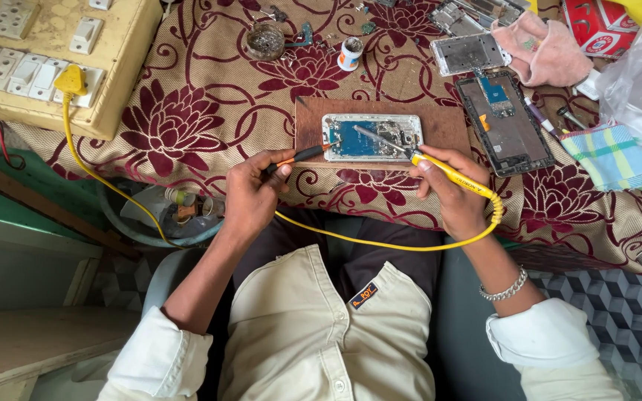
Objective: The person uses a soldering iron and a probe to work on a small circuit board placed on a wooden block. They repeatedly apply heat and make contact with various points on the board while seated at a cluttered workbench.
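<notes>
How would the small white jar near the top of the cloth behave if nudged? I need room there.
The small white jar stands upright on the soft patterned cloth, so it would probably tip rather than slide. Its round body suggests it may then roll toward the metal dish beside it. It looks small enough to be light.

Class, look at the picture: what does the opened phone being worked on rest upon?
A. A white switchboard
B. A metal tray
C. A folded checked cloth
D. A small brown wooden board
D: the opened phone lies flat on a small brown wooden board set on the flowered tablecloth, while the right hand brings a yellow soldering iron to it.
</notes>
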### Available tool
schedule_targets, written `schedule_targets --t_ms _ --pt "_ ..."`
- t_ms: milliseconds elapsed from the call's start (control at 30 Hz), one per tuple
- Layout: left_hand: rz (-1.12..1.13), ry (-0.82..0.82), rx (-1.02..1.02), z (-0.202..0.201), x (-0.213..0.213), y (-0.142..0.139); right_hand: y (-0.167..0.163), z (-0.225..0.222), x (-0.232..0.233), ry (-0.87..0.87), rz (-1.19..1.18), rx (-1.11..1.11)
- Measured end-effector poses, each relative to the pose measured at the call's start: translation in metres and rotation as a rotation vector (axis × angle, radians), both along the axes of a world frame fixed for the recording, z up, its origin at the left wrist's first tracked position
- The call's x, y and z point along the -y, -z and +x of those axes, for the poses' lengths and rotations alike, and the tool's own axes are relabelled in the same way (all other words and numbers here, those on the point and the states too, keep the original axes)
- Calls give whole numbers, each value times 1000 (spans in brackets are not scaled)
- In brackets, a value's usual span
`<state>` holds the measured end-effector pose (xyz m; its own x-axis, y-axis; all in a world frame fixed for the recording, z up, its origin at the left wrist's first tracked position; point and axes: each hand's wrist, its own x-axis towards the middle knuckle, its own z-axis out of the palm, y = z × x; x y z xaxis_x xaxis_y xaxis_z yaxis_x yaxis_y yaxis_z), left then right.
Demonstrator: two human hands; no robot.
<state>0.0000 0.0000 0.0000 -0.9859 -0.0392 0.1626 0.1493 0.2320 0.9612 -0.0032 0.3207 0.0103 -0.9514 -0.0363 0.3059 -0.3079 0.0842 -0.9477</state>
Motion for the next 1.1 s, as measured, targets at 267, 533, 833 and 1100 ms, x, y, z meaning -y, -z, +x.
schedule_targets --t_ms 267,533,833,1100 --pt "-21 -9 27 6 11 -1 -1 3 2 72 -58 -26" --pt "-8 6 22 18 38 0 9 11 17 62 -184 -56" --pt "5 6 24 39 82 -29 -17 25 30 25 -342 -63" --pt "1 2 27 42 96 -37 -18 21 32 27 -392 -100"
